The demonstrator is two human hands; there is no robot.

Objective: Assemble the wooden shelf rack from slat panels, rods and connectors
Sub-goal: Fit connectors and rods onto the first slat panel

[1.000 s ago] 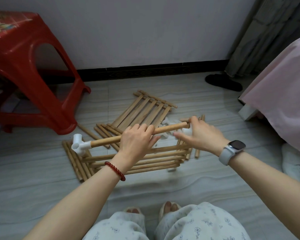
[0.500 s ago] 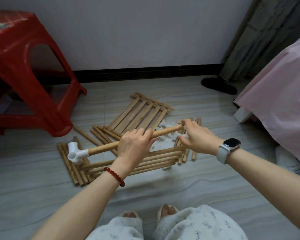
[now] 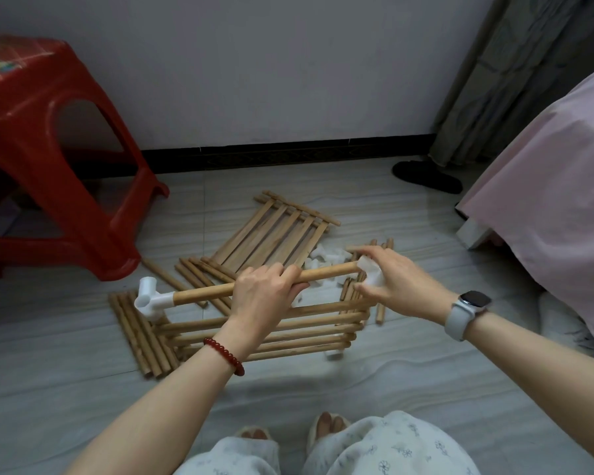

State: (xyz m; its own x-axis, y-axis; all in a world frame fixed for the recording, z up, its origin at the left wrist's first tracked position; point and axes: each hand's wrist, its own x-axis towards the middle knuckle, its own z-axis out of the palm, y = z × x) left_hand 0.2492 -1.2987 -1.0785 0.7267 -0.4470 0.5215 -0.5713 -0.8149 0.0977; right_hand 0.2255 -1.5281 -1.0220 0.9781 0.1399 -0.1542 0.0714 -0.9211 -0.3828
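Knees in patterned trousers (image 3: 374,447) and slippered toes (image 3: 326,423) occupy the nearest edge, above a grey tiled floor (image 3: 66,389). Beyond them, one slat panel (image 3: 271,332) stands on its long edge, with a bundle of loose rods (image 3: 141,334) lying flat at its left end. Left hand (image 3: 263,296), with a red bead bracelet (image 3: 224,354) on the wrist, has its fingers curled around a wooden rod (image 3: 206,293) held level above the panel. A white connector (image 3: 150,298) is fitted on the rod's left end. Right hand (image 3: 391,279), wearing a watch (image 3: 468,310), pinches a second white connector (image 3: 371,272) that touches the rod's right end. Behind the hands, more white connectors (image 3: 324,257) lie in a small heap on the floor, with further loose rods (image 3: 192,275) nearby. A second slat panel (image 3: 275,234) lies flat farther back. At far left stands a red plastic stool (image 3: 48,173); at right, pink fabric (image 3: 546,186), a dark slipper (image 3: 426,176) and a curtain (image 3: 515,70).
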